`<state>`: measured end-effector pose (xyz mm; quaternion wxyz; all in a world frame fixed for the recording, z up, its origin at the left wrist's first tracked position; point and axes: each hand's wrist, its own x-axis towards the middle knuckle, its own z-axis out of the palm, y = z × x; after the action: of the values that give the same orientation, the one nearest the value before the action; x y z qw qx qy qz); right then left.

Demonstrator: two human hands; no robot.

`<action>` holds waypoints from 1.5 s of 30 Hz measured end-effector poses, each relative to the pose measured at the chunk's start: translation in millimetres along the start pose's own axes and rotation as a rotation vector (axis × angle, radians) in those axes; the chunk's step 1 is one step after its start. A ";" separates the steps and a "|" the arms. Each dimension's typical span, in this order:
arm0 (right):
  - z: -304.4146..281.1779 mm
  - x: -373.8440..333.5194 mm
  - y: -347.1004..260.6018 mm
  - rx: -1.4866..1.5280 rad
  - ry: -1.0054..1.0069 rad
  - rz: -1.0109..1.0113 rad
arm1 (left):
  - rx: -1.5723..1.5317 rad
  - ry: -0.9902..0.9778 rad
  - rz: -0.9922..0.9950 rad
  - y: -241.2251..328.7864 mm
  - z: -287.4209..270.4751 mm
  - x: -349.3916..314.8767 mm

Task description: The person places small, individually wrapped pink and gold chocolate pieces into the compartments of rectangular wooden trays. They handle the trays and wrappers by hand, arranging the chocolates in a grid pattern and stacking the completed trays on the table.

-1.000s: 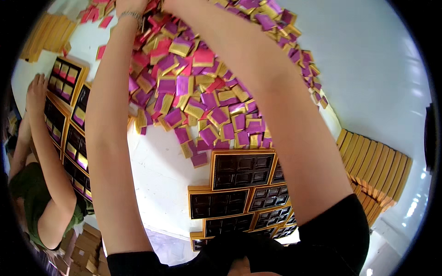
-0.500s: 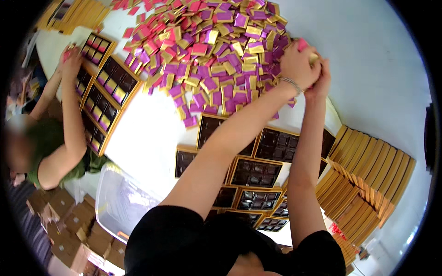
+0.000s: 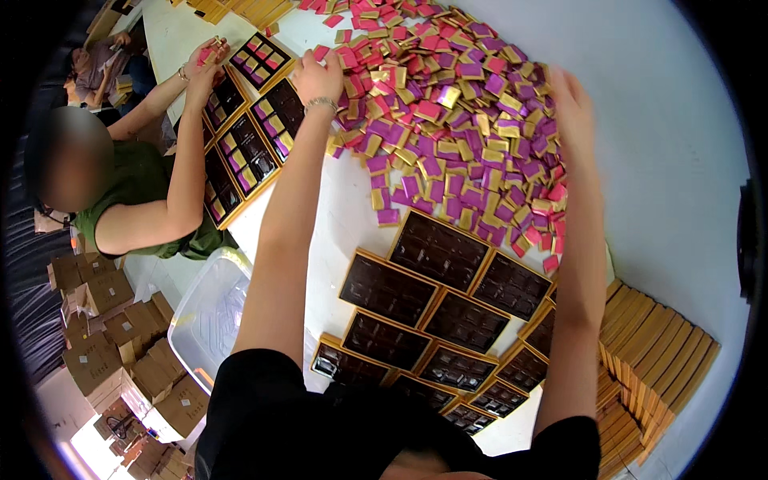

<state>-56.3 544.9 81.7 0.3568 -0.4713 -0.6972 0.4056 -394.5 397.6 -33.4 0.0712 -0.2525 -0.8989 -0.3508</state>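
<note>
A wide pile of small foil-wrapped sweets [image 3: 448, 120], pink, purple and gold, lies across the far part of the table. My left hand [image 3: 318, 78], wearing a bracelet, reaches to the pile's left side. Its fingers are apart around a pink sweet at their tips, and I cannot see any grip on it. My right hand [image 3: 570, 100], somewhat blurred, lies along the pile's right edge with its fingers stretched out. Below the pile, between my forearms, stand several gold-edged boxes with dark compartment trays [image 3: 440, 250], with no sweets visible in them.
At the left a co-worker in a green top [image 3: 152, 200] holds pink sweets over partly filled boxes [image 3: 250, 156]. A clear plastic tub [image 3: 212, 296] stands near my left arm, with cardboard cartons [image 3: 104, 352] beyond. Stacked gold-edged boxes [image 3: 656, 344] line the right side.
My hands, together at the pile's right edge before, are now apart: the left has moved far left. Several pink sweets now lie by my right forearm. The view has shifted, too.
</note>
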 end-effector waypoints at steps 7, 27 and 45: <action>215.7 151.6 12.5 -0.609 -0.488 -0.285 | -0.065 -0.333 -0.291 46.7 59.7 47.5; 87.9 -45.7 61.1 0.553 0.221 -0.022 | -1.037 -0.504 -0.063 177.2 61.6 -170.1; -163.5 -210.3 179.2 -0.398 0.093 0.003 | -0.366 -0.736 0.853 194.3 6.6 -334.9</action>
<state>216.8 424.0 -36.0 0.2877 -0.5520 -0.7455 0.2380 -7.5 388.4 -24.9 -0.1553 -0.7050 -0.6083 -0.3299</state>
